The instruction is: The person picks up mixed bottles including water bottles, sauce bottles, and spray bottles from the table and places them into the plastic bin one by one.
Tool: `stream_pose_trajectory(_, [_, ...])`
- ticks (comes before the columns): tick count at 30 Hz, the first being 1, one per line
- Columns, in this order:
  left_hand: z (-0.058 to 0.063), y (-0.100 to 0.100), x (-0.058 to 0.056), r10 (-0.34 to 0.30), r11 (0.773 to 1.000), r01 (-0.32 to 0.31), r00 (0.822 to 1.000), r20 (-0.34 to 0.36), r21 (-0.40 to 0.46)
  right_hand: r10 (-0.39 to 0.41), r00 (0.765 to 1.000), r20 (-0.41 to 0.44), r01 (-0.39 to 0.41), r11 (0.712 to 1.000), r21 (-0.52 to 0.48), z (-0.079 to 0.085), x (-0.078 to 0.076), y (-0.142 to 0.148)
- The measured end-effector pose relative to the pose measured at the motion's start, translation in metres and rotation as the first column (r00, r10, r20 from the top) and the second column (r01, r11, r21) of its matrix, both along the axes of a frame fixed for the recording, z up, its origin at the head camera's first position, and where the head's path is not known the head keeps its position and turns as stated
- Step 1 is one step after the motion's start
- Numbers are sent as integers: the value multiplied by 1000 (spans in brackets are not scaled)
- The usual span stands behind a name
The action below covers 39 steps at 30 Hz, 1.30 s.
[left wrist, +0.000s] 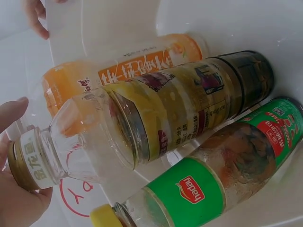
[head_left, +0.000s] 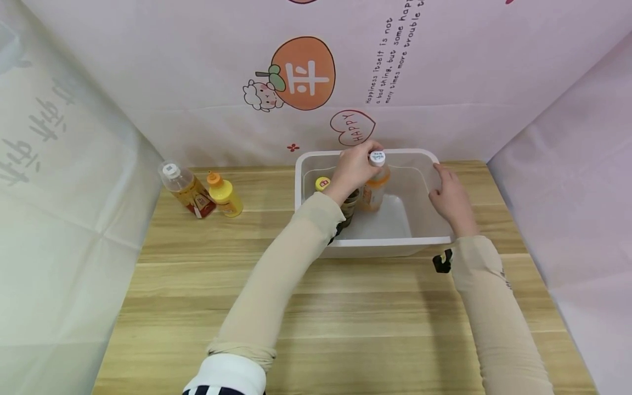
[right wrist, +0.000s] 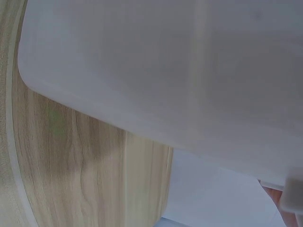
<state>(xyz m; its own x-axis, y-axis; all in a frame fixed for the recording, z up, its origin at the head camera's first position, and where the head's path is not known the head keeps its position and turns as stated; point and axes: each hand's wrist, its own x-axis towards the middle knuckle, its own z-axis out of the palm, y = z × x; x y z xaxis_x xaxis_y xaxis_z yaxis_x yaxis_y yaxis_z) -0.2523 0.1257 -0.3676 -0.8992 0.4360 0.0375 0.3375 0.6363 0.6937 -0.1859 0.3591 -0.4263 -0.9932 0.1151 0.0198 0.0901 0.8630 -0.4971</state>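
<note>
My left hand point(head_left: 356, 167) reaches into a white plastic bin point(head_left: 380, 241) and grips the white-capped neck of an orange drink bottle point(head_left: 373, 192), which stands upright inside. Close beside it is a gold-capped glass bottle point(left wrist: 184, 101) with a yellow label; in the left wrist view its neck overlaps the hand. A green-labelled bottle point(left wrist: 191, 189) with a yellow cap point(head_left: 322, 184) stands at the bin's left end. My right hand point(head_left: 451, 200) holds the bin's right rim, thumb on the inner side. The right wrist view shows only the bin's outer wall point(right wrist: 142, 71).
Left of the bin, a white-capped bottle of reddish contents point(head_left: 190, 192) leans beside a yellow squeeze bottle point(head_left: 227, 197) with an orange top. They stand on the wooden table point(head_left: 345, 318). Printed white cloth point(head_left: 197, 82) closes off the back and both sides.
</note>
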Motion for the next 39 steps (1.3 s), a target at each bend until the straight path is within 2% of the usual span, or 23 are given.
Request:
stream_pose_trajectory(7, [0,2,-1,-10,999,10,1000,-10,-49,6,1000,-10,-6,1000,-3,0,0,-1])
stream_pose_trajectory(12, [-1,2,-1,-16,999,16,1000,1,-52,3,1000,-5,-3,1000,-6,1,0,-1])
stream_pose_trajectory(24, [-5,2,-4,-20,998,23,998,65,-55,-2,1000,4,2,1000,11,2,1,-3])
stream_pose_trajectory(31, [-4,2,-4,-27,996,34,996,91,-85,-1,1000,6,1,1000,14,2,1,-2])
stream_pose_trajectory(39, [-4,1,-4,-45,996,53,993,109,-72,2,1000,-8,-2,1000,16,1,0,-2])
